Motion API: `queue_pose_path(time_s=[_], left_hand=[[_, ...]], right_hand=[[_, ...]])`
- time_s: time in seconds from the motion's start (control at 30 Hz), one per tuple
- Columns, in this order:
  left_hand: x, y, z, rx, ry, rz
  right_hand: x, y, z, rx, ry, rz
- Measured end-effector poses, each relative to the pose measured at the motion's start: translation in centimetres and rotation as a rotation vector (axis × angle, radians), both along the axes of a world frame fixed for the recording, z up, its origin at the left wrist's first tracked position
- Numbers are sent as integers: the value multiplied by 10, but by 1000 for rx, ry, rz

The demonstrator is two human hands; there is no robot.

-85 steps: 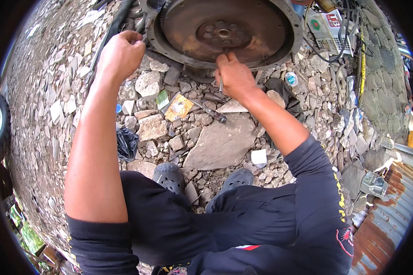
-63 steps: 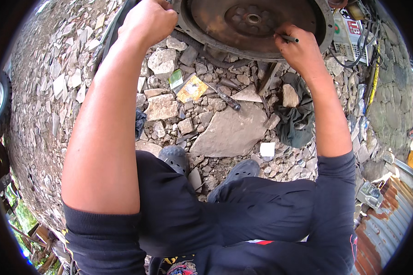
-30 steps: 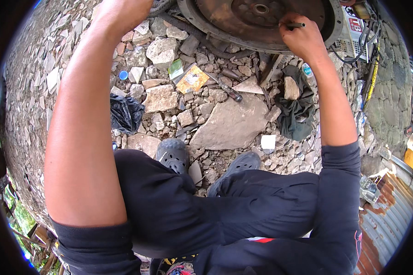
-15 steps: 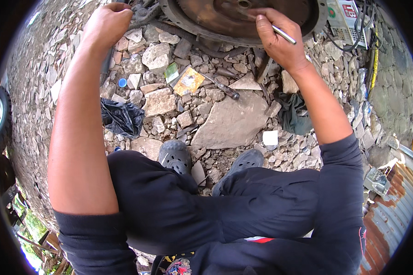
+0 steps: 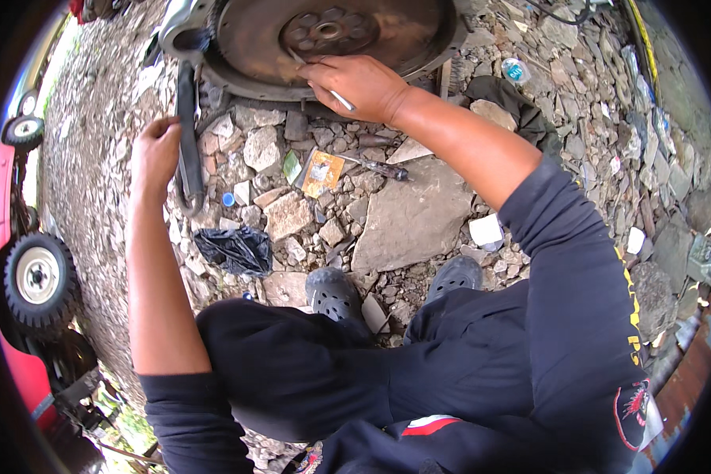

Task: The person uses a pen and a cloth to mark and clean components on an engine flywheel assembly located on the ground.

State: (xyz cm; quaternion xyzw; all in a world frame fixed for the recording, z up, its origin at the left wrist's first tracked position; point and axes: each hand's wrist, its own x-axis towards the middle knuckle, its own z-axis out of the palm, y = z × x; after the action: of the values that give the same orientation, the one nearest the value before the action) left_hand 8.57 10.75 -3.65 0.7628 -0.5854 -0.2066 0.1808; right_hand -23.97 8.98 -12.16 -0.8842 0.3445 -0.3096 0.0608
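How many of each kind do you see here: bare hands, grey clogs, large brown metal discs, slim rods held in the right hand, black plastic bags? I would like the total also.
Left hand and right hand: 2
Grey clogs: 2
Brown metal disc: 1
Slim rod: 1
Black plastic bag: 1
Total: 7

And it's rough ground [image 5: 95,205] down here, all broken stone and grit, with one big flat slab [image 5: 415,217] at the centre of our clock! At eleven, a slim dark-handled tool [image 5: 389,169] lies right by the slab's upper edge. Ten o'clock, an orange-yellow packet [image 5: 321,175], with a green scrap [image 5: 292,167] just beyond it. Out to nine, a blue cap [image 5: 228,199] and a crumpled black plastic bag [image 5: 237,250] (glossy, that one). Swing to three: a white square piece [image 5: 486,230]! Toward half past one, dark cloth [image 5: 494,91] bunches up, and a clear, blue-marked plastic lid or cup [image 5: 516,71] sits at one.
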Motion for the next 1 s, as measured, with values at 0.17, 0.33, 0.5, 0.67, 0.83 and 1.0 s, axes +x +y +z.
queue_pose_path(time_s=[0.17, 0.33, 0.5, 0.67, 0.83, 1.0], left_hand=[[-14, 4, 8, 42, 1, 70], [-28, 3, 10, 78, -12, 79], [-38, -2, 10, -5, 3, 44], [-32, -3, 8, -22, 43, 47], [-42, 1, 10, 10, -36, 62], [-34, 2, 15, 5, -12, 73]], right_hand=[[-22, 0, 28, -186, -236, 0], [-9, 12, 12, 38, 149, -46], [-13, 9, 30, -17, 58, -71], [1, 19, 28, 18, 77, -74], [-5, 14, 18, -5, 134, -74], [-11, 8, 22, -33, 59, -78]])
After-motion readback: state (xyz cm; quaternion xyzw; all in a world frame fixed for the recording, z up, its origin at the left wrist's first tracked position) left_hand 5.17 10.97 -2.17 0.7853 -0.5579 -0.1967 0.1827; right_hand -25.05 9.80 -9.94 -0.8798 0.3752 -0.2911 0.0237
